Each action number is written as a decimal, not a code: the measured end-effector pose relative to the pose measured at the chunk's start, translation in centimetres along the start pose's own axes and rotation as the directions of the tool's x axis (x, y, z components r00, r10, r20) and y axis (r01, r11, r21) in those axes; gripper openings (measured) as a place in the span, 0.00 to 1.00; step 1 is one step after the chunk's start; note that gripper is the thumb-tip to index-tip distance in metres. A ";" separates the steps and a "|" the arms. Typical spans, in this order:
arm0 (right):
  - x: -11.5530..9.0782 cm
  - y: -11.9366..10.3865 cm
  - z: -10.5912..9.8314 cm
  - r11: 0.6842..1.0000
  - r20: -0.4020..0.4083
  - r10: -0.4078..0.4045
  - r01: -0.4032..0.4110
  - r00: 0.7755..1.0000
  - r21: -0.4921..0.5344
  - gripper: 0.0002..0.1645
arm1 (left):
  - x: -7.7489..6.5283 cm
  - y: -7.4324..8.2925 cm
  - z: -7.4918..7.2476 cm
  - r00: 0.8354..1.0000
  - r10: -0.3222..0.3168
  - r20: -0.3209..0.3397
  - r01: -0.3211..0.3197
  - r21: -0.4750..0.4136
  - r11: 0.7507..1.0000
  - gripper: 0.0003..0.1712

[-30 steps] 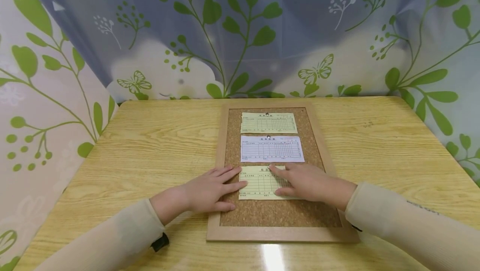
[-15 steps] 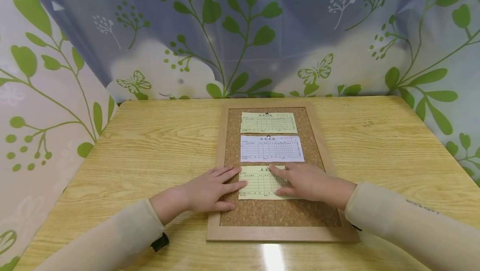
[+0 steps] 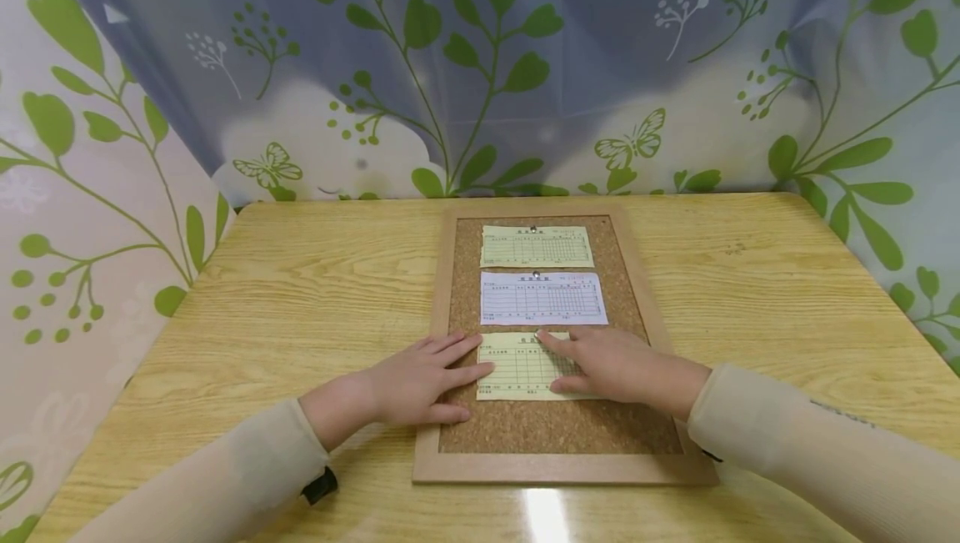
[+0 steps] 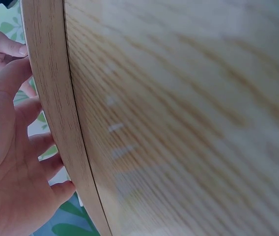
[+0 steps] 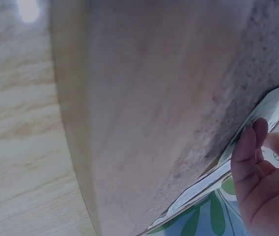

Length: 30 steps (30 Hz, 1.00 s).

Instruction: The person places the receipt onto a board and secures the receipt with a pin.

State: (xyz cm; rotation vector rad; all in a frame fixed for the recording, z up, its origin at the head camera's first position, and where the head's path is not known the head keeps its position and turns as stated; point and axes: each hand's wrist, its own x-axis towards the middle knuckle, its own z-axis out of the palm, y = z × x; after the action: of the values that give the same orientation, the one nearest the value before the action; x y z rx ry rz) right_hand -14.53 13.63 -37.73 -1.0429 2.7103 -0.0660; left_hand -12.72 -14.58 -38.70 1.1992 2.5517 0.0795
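A yellow printed receipt slip [image 3: 510,369] lies lowest on the wood-framed corkboard [image 3: 555,430]. My left hand [image 3: 408,380] rests with fingers spread over the board's left side, its fingertips on the slip's left edge. In the left wrist view, that hand's fingers [image 4: 27,112] reach over the wooden frame. The index fingertip of my right hand [image 3: 618,368] presses at the slip's top middle, where a small pushpin [image 3: 538,334] is mostly hidden beneath it. The right thumb touches the slip lower down, and that hand covers the slip's right part.
Above it, a white slip [image 3: 517,299] and another yellow slip [image 3: 517,249] hang from silver pushpins at their top edges. The corkboard lies on a wood-grain table [image 3: 322,276]. A leaf-patterned curtain [image 3: 570,126] stands behind the table.
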 end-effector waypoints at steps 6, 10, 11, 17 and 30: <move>0.0 0.1 0.1 1.000 -0.003 0.004 -0.004 1.000 0.016 0.42 | 0.1 -0.1 0.1 1.000 0.000 0.002 0.000 -0.004 1.000 0.36; 0.1 0.1 0.2 1.000 -0.003 0.004 -0.004 1.000 0.017 0.43 | 0.1 -0.1 0.2 1.000 -0.004 0.006 0.004 -0.007 1.000 0.36; 0.1 0.1 0.2 1.000 -0.001 0.004 -0.004 1.000 0.019 0.43 | 0.1 -0.1 0.2 1.000 -0.006 0.008 0.006 -0.008 1.000 0.36; 0.5 0.5 0.1 0.994 -0.051 -0.005 0.010 0.999 0.113 0.37 | 0.1 -0.2 0.2 1.000 -0.001 0.004 0.002 -0.013 1.000 0.36; 1.0 0.7 0.6 0.993 -0.180 -0.089 0.101 0.980 0.054 0.27 | 0.0 -0.2 0.2 1.000 0.003 0.005 -0.003 -0.005 1.000 0.36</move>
State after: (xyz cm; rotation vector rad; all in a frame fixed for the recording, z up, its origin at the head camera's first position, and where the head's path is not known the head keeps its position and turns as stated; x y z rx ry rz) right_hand -15.60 13.52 -38.58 -1.2007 2.7922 -0.2720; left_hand -12.82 -14.71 -38.89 1.1997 2.5441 0.0841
